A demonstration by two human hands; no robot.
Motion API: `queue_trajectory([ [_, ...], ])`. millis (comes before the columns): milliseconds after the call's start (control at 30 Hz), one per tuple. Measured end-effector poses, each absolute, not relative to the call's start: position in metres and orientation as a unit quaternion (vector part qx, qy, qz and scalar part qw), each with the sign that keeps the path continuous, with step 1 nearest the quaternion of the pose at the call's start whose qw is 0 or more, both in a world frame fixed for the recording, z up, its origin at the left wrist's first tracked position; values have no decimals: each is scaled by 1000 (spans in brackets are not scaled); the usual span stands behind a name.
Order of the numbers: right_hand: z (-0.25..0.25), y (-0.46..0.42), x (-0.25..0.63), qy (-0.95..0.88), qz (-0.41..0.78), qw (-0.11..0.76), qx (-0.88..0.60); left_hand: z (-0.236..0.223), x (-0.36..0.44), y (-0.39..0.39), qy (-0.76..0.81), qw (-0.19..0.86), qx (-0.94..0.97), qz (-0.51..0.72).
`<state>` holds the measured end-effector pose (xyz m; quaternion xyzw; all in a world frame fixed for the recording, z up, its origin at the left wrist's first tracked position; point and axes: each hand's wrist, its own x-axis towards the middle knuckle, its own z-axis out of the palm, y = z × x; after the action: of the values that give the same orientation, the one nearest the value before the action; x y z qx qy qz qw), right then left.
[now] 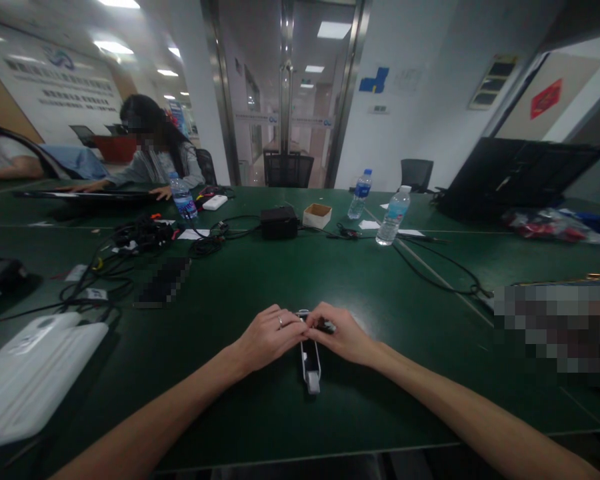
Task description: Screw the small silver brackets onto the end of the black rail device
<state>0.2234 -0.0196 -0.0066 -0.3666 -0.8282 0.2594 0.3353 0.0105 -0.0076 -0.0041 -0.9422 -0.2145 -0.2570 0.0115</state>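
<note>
A narrow white-edged case (pixel 311 360) with a dark inside lies lengthwise on the green table, in front of me. At its near end is a white tab (pixel 313 383). My left hand (pixel 275 335) rests over the case's far half from the left, its fingers closed against the edge; one finger wears a ring. From the right, my right hand (pixel 341 333) meets it there with thumb and fingers pinched together. A small dark and grey piece (pixel 327 327) shows under the right fingers. What the fingertips grip is largely hidden.
Tangled black cables (pixel 145 233) and white flat devices (pixel 45 367) lie left. A black box (pixel 279 223), a small open carton (pixel 317 215) and water bottles (pixel 391 217) stand farther back. A person (pixel 155 147) sits at the far left. A black case (pixel 515 177) stands right.
</note>
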Motion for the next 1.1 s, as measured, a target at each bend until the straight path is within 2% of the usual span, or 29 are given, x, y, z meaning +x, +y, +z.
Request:
queue_trajectory([
  [233, -4, -20, 224, -822, 284, 338, -361, -7, 9, -4, -215, 7, -934, -287],
  [400, -2, -20, 224, -837, 256, 346, -338, -5, 8, -2, -240, -20, -925, -294],
  [567, -1, -11, 236, -849, 186, 347, -352, -8, -1, 9, -340, -113, -887, -289],
  [767, -7, 6, 254, -854, 127, 300, -405, -10, -7, 20, -405, -171, -866, -239],
  [900, -8, 6, 255, -867, 140, 260, -400, -7, -5, 19, -403, -186, -868, -224],
  [1100, -8, 5, 252, -871, 148, 252, -395, -5, -5, 18, -396, -210, -867, -217],
])
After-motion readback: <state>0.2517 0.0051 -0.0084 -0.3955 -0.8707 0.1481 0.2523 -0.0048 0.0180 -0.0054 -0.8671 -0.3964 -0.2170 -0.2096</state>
